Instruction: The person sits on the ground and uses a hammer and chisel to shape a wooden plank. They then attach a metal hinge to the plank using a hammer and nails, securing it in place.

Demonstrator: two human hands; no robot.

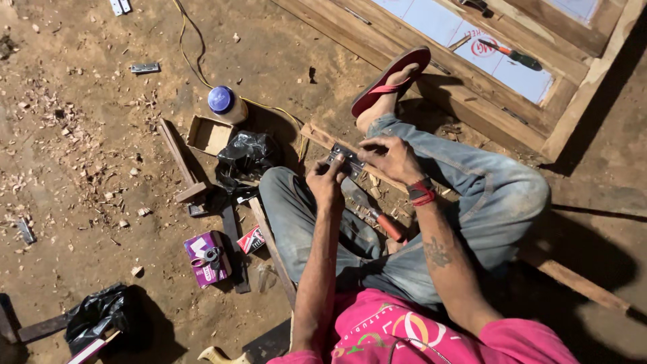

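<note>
I sit on a dirt floor in blue jeans and a pink shirt. A small metal hinge (346,160) is held against a long wooden strip (317,137) that runs under my legs. My left hand (325,179) pinches the hinge's near edge. My right hand (391,157), with a red band at the wrist, grips the hinge from the far side. A chisel with an orange handle (379,219) lies between my knees. My foot wears a red sandal (391,79).
A wooden window frame (573,121) with a screwdriver (513,55) on it lies at the upper right. A jar with a blue lid (224,102), a small open box (209,135), black bags (246,156), a purple packet (207,258), wood offcuts and shavings lie to the left.
</note>
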